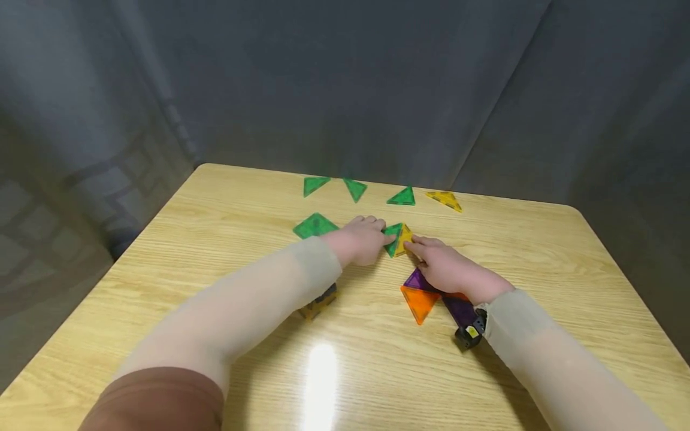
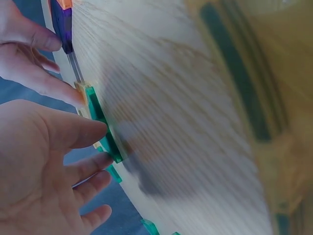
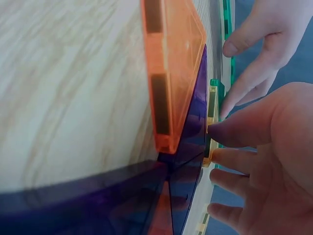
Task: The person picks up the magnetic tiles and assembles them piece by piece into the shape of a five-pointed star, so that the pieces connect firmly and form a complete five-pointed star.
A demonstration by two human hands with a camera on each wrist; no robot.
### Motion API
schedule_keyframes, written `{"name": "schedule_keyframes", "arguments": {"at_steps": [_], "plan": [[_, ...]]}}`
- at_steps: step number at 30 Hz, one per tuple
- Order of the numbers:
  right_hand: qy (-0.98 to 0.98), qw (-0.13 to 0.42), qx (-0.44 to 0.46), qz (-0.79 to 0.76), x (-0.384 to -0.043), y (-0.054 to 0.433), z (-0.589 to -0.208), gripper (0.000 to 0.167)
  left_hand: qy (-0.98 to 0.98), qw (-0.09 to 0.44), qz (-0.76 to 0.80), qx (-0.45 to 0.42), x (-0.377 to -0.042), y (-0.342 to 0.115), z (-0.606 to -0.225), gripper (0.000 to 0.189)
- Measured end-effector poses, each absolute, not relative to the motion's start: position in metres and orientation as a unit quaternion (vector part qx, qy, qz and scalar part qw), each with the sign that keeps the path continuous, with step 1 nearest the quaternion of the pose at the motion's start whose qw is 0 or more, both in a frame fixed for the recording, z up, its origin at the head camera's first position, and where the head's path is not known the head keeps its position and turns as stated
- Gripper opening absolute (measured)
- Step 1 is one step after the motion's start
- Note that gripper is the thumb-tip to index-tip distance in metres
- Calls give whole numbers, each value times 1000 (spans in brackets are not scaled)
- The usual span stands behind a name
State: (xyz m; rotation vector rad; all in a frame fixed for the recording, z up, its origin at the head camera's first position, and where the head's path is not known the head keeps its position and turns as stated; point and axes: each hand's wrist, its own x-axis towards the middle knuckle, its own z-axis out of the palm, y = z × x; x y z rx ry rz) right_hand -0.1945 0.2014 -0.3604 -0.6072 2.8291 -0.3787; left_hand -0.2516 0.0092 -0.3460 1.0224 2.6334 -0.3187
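Observation:
Side by side on the table lie a green triangular magnetic tile (image 1: 394,230) and a yellow triangular magnetic tile (image 1: 402,242), their long edges together. My left hand (image 1: 362,240) touches the green one, with thumb and index fingertip at it in the left wrist view. From the other side my right hand (image 1: 447,269) meets the yellow one with its thumb (image 3: 234,128) and index finger. Under and beside the right hand lies a group of orange tiles (image 1: 420,304) and purple tiles (image 1: 460,310), partly hidden by that hand and wrist.
Along the far table edge lie green triangles (image 1: 315,185), (image 1: 355,189), (image 1: 403,196) and a yellow triangle (image 1: 445,200). A green square-like piece (image 1: 315,225) is left of my left hand. A dark-and-amber stack (image 1: 319,306) is partly hidden below the left forearm. Grey curtains (image 1: 345,90) surround the table.

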Motion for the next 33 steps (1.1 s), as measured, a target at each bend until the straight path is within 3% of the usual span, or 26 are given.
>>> {"name": "schedule_keyframes", "arguments": {"at_steps": [17, 33], "plan": [[965, 95, -218, -110, -192, 200, -362, 45, 924, 150, -79, 343, -253, 12, -351, 55], [964, 124, -189, -141, -202, 213, -356, 45, 926, 156, -32, 341, -248, 18, -355, 55]]}}
